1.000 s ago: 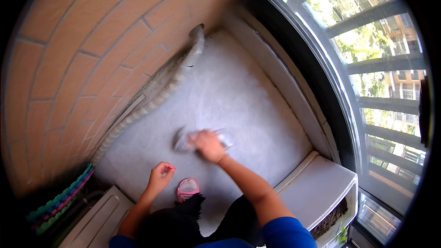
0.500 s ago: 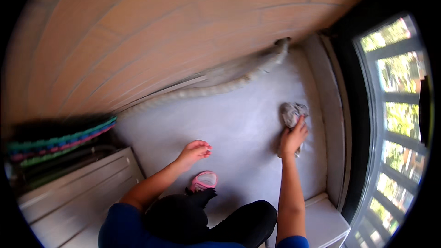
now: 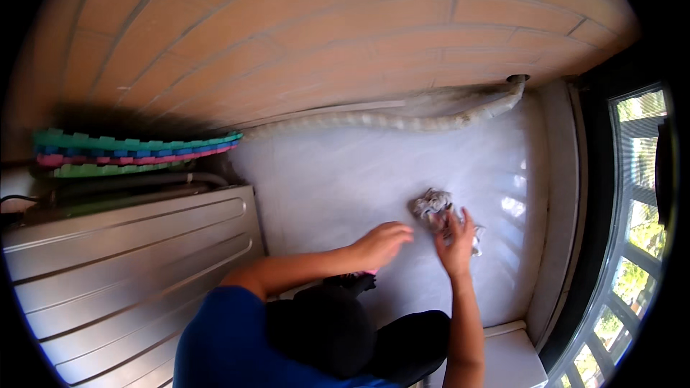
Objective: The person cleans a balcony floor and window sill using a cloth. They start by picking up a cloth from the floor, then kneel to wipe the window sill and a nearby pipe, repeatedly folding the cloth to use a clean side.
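A crumpled grey patterned cloth (image 3: 433, 203) lies bunched on the pale floor. My right hand (image 3: 456, 246) is over its near side, thumb and fingers spread and touching it. Part of the cloth is hidden under the hand. My left hand (image 3: 384, 243) hovers to the left of the cloth, apart from it. Its fingers are loosely curled together, with nothing visible in them. Below it, a bit of my pink slipper (image 3: 370, 271) shows, mostly covered by the left arm.
A wrapped pipe (image 3: 374, 121) runs along the foot of the brick wall (image 3: 359, 43). Coloured foam mats (image 3: 136, 147) are stacked behind a ribbed metal appliance panel (image 3: 136, 273) at left. At right stand a ledge (image 3: 557, 194) and a barred window (image 3: 640, 201). A white box (image 3: 507, 363) sits lower right.
The view has shifted left. My right hand and the cloth have moved left across the floor, and its fingers have spread. My left hand has come in closer to the cloth.
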The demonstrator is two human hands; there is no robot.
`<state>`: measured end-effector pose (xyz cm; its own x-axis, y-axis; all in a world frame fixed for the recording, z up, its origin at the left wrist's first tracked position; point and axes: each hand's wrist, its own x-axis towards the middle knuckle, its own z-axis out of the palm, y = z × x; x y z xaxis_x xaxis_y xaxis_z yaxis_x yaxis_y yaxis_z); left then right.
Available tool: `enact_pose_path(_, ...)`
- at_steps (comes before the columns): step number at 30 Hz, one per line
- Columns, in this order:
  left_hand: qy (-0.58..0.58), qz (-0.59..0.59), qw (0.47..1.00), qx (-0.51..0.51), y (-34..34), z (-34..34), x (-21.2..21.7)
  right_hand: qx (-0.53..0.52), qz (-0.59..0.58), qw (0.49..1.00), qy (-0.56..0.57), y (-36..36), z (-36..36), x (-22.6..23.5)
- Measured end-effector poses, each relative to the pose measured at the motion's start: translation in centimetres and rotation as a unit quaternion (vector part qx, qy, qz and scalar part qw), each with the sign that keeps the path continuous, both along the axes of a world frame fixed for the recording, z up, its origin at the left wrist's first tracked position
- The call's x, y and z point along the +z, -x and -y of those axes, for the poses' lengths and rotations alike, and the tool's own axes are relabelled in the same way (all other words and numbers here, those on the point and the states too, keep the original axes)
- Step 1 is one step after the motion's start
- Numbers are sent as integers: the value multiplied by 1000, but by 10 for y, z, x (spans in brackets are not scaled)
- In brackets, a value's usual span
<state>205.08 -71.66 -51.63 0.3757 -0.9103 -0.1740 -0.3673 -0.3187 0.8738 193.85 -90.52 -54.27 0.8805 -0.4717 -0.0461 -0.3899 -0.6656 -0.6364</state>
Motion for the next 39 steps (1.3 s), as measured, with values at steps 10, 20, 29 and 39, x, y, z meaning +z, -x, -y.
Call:
enact_pose_path(10, -37, 448, 855, -257, 26, 106, -60, -272, 34, 910, -311, 47, 30, -6)
enact_pose_path(20, -129, 82, 935, 321, -33, -104, -37, -302, 33, 865, -400, 67, 20, 4)
enact_pose_path(29, -311, 86, 730, 603, -53, -255, -60, -205, -69, 885, -413, 42, -13, 5)
enact_pose_path(39, -418, 116, 726, 534, -94, -230, -101, -241, -89, 854, -453, 59, -20, 5)
